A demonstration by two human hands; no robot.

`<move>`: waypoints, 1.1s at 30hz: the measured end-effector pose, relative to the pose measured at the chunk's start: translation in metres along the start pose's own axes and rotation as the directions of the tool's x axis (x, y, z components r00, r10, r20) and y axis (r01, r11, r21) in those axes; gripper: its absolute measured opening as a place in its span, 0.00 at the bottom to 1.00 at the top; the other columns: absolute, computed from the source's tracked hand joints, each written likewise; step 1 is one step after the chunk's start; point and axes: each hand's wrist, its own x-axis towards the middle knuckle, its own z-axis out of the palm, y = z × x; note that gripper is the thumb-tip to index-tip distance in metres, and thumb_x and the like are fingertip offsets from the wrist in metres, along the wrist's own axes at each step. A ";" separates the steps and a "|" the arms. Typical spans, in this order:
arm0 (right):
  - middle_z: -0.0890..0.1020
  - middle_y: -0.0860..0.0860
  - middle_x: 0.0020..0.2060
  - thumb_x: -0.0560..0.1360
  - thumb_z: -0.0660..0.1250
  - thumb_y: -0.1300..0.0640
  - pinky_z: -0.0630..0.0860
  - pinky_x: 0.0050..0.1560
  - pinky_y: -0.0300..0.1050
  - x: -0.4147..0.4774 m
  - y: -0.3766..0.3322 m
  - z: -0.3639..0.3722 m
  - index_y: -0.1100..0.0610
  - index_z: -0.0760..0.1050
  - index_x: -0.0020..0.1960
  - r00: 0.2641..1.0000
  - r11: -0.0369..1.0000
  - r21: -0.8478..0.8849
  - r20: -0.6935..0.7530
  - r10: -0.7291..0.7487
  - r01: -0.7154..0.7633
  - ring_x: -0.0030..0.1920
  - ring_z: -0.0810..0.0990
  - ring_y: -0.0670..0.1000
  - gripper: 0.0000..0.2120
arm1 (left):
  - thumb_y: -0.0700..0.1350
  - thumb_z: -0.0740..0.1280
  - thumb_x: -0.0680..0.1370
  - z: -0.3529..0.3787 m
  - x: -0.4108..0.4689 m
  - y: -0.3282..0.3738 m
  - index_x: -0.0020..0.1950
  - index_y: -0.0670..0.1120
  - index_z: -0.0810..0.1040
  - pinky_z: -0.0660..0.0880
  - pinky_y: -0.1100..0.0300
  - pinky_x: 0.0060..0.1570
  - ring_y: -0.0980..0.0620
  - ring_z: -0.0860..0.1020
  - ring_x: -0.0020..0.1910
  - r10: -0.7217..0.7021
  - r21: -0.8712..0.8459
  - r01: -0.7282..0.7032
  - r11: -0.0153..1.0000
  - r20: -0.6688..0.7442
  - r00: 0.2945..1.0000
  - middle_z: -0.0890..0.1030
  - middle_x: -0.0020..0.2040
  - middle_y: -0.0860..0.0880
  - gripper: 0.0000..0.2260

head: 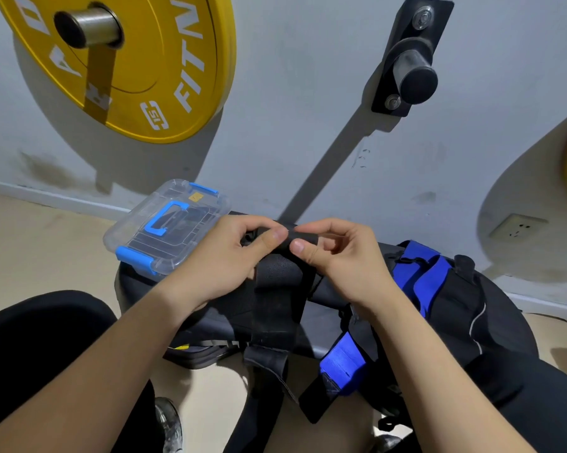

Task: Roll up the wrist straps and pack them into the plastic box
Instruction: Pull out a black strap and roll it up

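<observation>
A black wrist strap hangs over the front edge of a black bench. Its top end is curled into a small roll, and both hands pinch that roll. My left hand grips it from the left, thumb on top. From the right, my right hand holds it between thumb and fingers. A clear plastic box with blue latches and a blue handle sits on the bench's left end, its lid shut. A blue wrist strap lies on the bench to the right. Another blue strap hangs below my right forearm.
A yellow weight plate hangs on a wall peg at upper left. A black wall peg sticks out at upper right. A wall socket is low on the right. My knees in black trousers flank the bench.
</observation>
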 end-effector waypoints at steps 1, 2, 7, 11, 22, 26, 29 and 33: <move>0.74 0.56 0.32 0.74 0.81 0.54 0.73 0.34 0.40 -0.001 0.001 0.002 0.52 0.87 0.52 1.000 1.000 0.014 0.015 0.004 -0.004 0.33 0.74 0.50 0.08 | 0.47 0.71 0.84 0.000 0.001 0.000 0.56 0.50 0.88 0.85 0.40 0.46 0.35 0.86 0.49 0.002 -0.017 -0.003 1.000 -0.020 1.000 0.88 0.49 0.42 0.06; 0.76 0.58 0.34 0.74 0.79 0.52 0.75 0.34 0.40 -0.002 0.001 0.004 0.53 0.87 0.52 0.999 0.999 0.033 0.028 0.016 -0.017 0.34 0.76 0.50 0.09 | 0.45 0.73 0.82 -0.002 0.000 0.000 0.55 0.51 0.89 0.86 0.47 0.44 0.41 0.87 0.47 0.010 -0.049 -0.012 0.999 -0.037 0.999 0.89 0.48 0.44 0.05; 0.87 0.52 0.39 0.84 0.71 0.52 0.83 0.40 0.46 -0.003 -0.004 0.008 0.60 0.86 0.56 0.991 0.995 0.042 0.097 0.090 -0.094 0.40 0.86 0.50 0.12 | 0.41 0.78 0.78 -0.010 -0.001 -0.010 0.57 0.55 0.89 0.84 0.56 0.58 0.51 0.88 0.55 0.082 -0.099 -0.086 0.991 -0.042 0.996 0.90 0.53 0.51 0.11; 0.85 0.72 0.50 0.78 0.76 0.61 0.83 0.52 0.55 -0.007 -0.009 0.004 0.58 0.85 0.61 0.998 0.993 0.111 0.064 0.026 -0.033 0.49 0.87 0.59 0.11 | 0.50 0.74 0.81 -0.010 0.001 -0.009 0.64 0.56 0.84 0.84 0.54 0.57 0.51 0.87 0.57 0.058 -0.144 -0.053 0.988 0.028 0.998 0.89 0.55 0.50 0.11; 0.81 0.63 0.34 0.78 0.79 0.53 0.77 0.38 0.45 -0.004 -0.003 0.012 0.49 0.88 0.50 0.997 0.998 -0.059 -0.071 -0.023 0.019 0.35 0.77 0.50 0.02 | 0.62 0.67 0.83 0.000 0.000 -0.010 0.58 0.55 0.86 0.83 0.50 0.51 0.55 0.85 0.54 0.073 0.034 -0.074 0.997 0.021 0.997 0.88 0.50 0.50 0.14; 0.75 0.54 0.32 0.71 0.82 0.51 0.68 0.37 0.40 -0.007 -0.001 0.014 0.47 0.87 0.48 0.996 0.989 -0.132 -0.051 -0.072 0.065 0.35 0.68 0.48 0.08 | 0.59 0.70 0.83 -0.002 0.001 -0.011 0.53 0.53 0.88 0.79 0.49 0.44 0.48 0.78 0.41 -0.061 0.029 0.060 0.998 0.028 0.998 0.83 0.41 0.46 0.12; 0.85 0.64 0.45 0.74 0.79 0.51 0.77 0.45 0.46 -0.007 -0.004 0.014 0.51 0.86 0.53 1.000 1.000 0.029 0.002 -0.005 0.005 0.43 0.81 0.51 0.09 | 0.46 0.74 0.82 -0.004 0.001 -0.008 0.56 0.49 0.88 0.83 0.55 0.53 0.50 0.87 0.50 -0.002 -0.042 0.002 0.999 -0.005 1.000 0.89 0.49 0.50 0.05; 0.86 0.68 0.45 0.82 0.74 0.55 0.85 0.45 0.54 -0.005 -0.006 0.011 0.53 0.85 0.61 0.995 0.998 -0.042 0.087 0.055 -0.051 0.43 0.85 0.56 0.08 | 0.44 0.79 0.78 -0.007 -0.002 -0.007 0.56 0.51 0.88 0.85 0.53 0.51 0.47 0.88 0.49 -0.010 -0.103 0.001 0.995 -0.091 0.996 0.89 0.49 0.47 0.08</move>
